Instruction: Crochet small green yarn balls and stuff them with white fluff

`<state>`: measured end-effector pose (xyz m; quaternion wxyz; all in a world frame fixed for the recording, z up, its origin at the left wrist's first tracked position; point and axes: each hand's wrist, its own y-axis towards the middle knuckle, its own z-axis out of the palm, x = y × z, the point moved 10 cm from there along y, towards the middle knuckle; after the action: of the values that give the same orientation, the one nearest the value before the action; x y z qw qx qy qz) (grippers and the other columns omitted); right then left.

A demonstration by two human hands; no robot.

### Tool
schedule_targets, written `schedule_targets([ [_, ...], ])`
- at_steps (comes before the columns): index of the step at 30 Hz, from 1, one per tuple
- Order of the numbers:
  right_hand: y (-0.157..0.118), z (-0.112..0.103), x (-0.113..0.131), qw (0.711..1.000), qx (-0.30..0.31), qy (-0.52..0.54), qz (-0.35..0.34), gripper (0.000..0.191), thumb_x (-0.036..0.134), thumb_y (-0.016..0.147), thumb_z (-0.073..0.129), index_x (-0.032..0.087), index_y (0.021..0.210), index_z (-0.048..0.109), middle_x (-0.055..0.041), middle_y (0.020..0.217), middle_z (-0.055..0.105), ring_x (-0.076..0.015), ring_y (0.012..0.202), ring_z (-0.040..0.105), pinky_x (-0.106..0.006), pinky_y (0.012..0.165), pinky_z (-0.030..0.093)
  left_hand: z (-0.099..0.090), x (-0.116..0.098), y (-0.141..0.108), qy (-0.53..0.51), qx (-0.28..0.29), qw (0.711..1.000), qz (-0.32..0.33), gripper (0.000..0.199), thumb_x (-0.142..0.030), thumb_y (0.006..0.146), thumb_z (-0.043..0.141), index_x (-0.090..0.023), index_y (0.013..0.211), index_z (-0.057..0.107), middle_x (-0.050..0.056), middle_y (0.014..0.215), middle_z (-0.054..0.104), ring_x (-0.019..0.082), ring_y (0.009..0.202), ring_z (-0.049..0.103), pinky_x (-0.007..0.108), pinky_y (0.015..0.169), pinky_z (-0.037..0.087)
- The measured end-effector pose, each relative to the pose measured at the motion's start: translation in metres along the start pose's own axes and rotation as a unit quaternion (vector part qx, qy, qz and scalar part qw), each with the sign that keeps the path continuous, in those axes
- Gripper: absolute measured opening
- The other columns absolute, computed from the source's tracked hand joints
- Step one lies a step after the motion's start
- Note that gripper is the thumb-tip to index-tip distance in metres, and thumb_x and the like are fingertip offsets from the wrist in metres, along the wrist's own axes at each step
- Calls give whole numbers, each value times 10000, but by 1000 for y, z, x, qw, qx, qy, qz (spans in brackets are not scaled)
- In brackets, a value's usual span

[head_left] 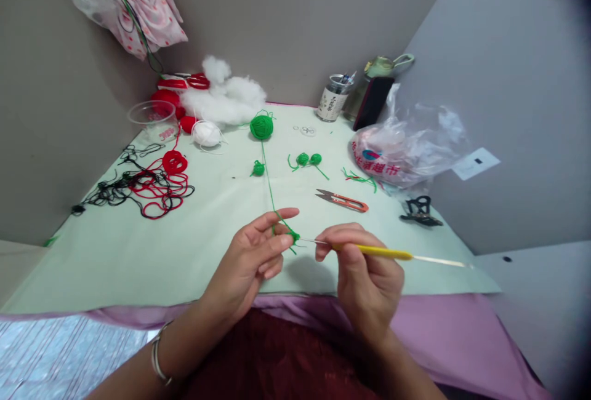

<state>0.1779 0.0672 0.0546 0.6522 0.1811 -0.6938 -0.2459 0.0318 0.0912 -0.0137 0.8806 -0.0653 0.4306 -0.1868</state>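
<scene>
Between thumb and fingers, my left hand (253, 252) pinches a small green crochet piece (295, 237). Its index finger is stretched out with the green yarn strand passing over it. That strand runs back across the table to a green yarn ball (261, 127). My right hand (367, 271) grips a crochet hook by its yellow handle (373, 252). The hook's thin metal tip meets the green piece; whether it is inside a stitch I cannot tell. Beyond my hands lie small green crocheted balls (302, 159) with loose tails and another small green piece (258, 168).
Orange thread snips (344, 200) lie beyond my right hand, near yarn scraps (360, 178) and a black claw clip (421, 212). Tangled red and black yarn (157, 188) spreads at left. White stuffing (226, 101), a pen jar (332, 100), a phone (375, 103) and a plastic bag (401, 148) stand behind.
</scene>
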Motion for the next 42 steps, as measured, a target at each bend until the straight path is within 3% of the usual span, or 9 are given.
schedule_targets([
  [4,4,12,-4,999,39,10,15,224,154,1028,574,257,1058,770,-45,977,768,-188,882,709,-349,756,596,7,-1,-2,49,21,998,31,384,-262,771,894,-223,1142,802,-29,805,606,5,487,354,161,423,312],
  [11,-4,19,13,987,56,-126,-85,320,91,980,620,285,1184,772,-71,1082,772,-201,945,741,-349,785,617,2,3,1,34,-2,999,28,474,-254,768,900,-206,1220,764,-35,820,638,-6,460,398,169,446,365],
  [17,1,7,-7,999,29,-22,16,216,184,1014,603,274,1076,790,-47,954,749,-182,813,693,-339,710,591,6,1,0,10,0,1000,19,448,-228,738,919,-173,1155,766,-59,754,605,-15,444,379,157,442,365],
  [23,1,-2,-20,995,-19,74,59,212,225,1040,568,246,1030,778,-38,879,704,-166,734,670,-326,646,561,-4,0,2,9,-28,999,33,364,-213,745,914,-167,1083,787,-60,783,586,-30,449,386,143,449,367],
  [27,-3,-5,-7,999,-33,2,7,233,163,1033,560,260,1059,770,-28,873,717,-171,762,667,-336,688,550,-3,0,1,13,-25,999,35,331,-212,755,908,-161,1059,787,-61,773,575,-26,457,393,139,448,363],
  [31,-8,4,5,996,10,-77,-41,278,119,1015,573,271,1145,767,-54,1012,762,-205,945,705,-363,797,568,2,1,0,16,-11,999,31,407,-200,770,899,-169,1150,755,-68,763,586,-16,462,400,140,451,372],
  [33,-9,9,1,997,34,-57,-26,281,131,1023,573,278,1161,769,-63,1095,775,-213,1022,708,-364,823,571,4,2,0,18,-3,1000,26,525,-203,775,898,-185,1265,708,-69,761,603,-10,454,391,144,441,367],
  [36,-5,9,-11,999,17,26,27,235,200,1041,580,293,1104,786,-48,1075,793,-190,913,710,-343,769,573,4,4,0,27,-1,1000,16,626,-226,787,893,-200,1365,655,-54,804,633,-15,442,376,146,427,351],
  [42,0,9,-39,963,-16,223,147,197,330,1045,604,267,976,778,-15,936,781,-128,727,692,-273,686,571,1,2,-2,34,-4,999,24,504,-234,772,903,-217,1251,746,-54,850,607,-34,438,380,139,428,361],
])
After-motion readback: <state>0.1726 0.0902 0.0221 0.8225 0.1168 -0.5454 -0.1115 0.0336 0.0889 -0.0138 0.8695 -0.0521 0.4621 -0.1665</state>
